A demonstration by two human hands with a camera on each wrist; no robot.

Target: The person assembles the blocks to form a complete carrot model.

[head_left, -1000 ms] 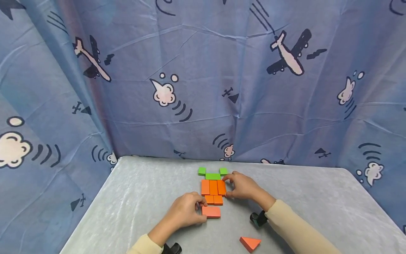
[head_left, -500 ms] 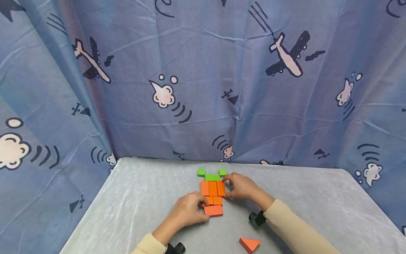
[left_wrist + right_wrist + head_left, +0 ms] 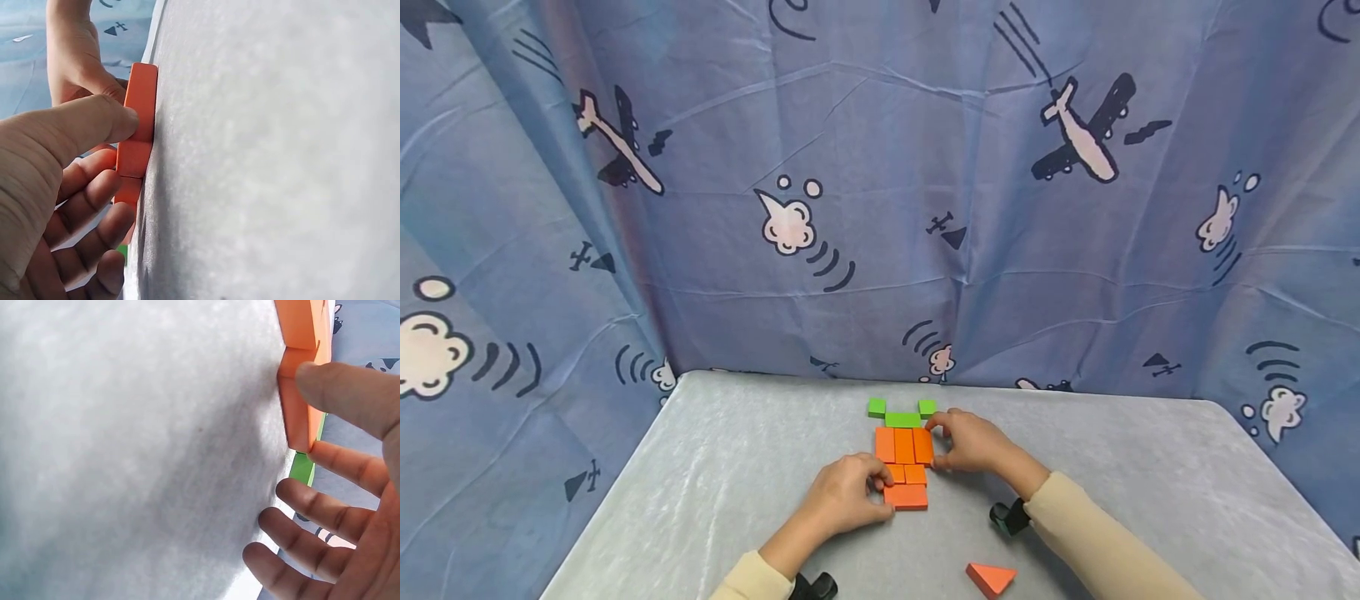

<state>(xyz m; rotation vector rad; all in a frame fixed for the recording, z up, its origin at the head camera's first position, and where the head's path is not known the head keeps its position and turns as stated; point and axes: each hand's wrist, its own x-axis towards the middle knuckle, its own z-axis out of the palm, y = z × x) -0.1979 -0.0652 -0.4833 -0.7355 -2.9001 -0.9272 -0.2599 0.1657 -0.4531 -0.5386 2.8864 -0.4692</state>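
Observation:
My left hand [image 3: 844, 497] grips a red-orange rectangular block [image 3: 910, 497] at its left end. In the left wrist view, the thumb lies along the side of this block [image 3: 138, 103]. It sits against two small orange blocks [image 3: 915, 474], the left one partly hidden by my fingers. Above them stand three upright orange blocks side by side. My right hand [image 3: 977, 443] holds the rightmost orange block [image 3: 922, 446] between thumb and index finger, touching its near and far ends; its other fingers are spread in the right wrist view.
A green rectangular block [image 3: 902, 420] tops the orange ones, with green squares [image 3: 877, 407] at its upper corners. A red-orange triangular block [image 3: 992, 578] lies nearer, by the right forearm. The grey-white tabletop [image 3: 745, 450] meets a blue patterned curtain [image 3: 865, 333] behind.
The red-orange rectangular block has slid right and away from me, up against the small orange blocks, and straightened. My left hand moved along with it; the right hand stayed nearly still.

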